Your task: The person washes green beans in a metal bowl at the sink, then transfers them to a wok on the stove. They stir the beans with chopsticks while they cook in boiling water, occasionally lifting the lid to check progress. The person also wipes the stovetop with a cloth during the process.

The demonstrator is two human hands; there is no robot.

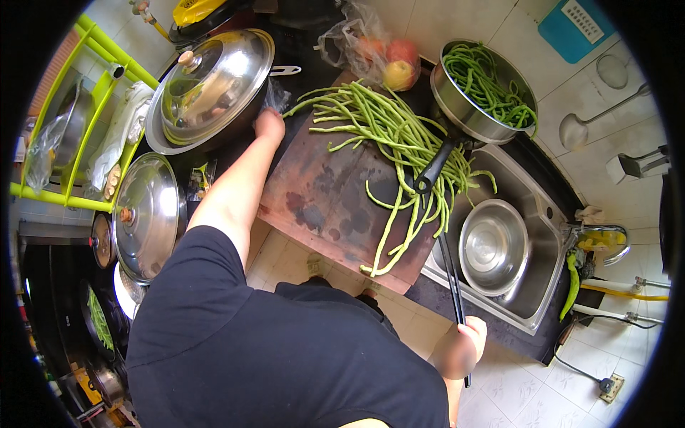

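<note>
Chopsticks (451, 274), black, lower right of frame: right hand (464, 347) is gripping their near end. Left hand (270, 123) is reaching upper centre, touching the wok (207, 93) beside the long beans (389, 135); its grip is hidden.

L hand (270, 123) outstretched; R hand (467, 341) low, fisted.

Long beans (385, 135) lie across the cutting board (321, 200) on the worktop (471, 314). Right of the board, a steel bowl (492, 246) sits in the sink (546, 207); behind the sink stands a pan (478, 89) holding more beans. A lidded wok (210, 89) stands left of the board.
</note>
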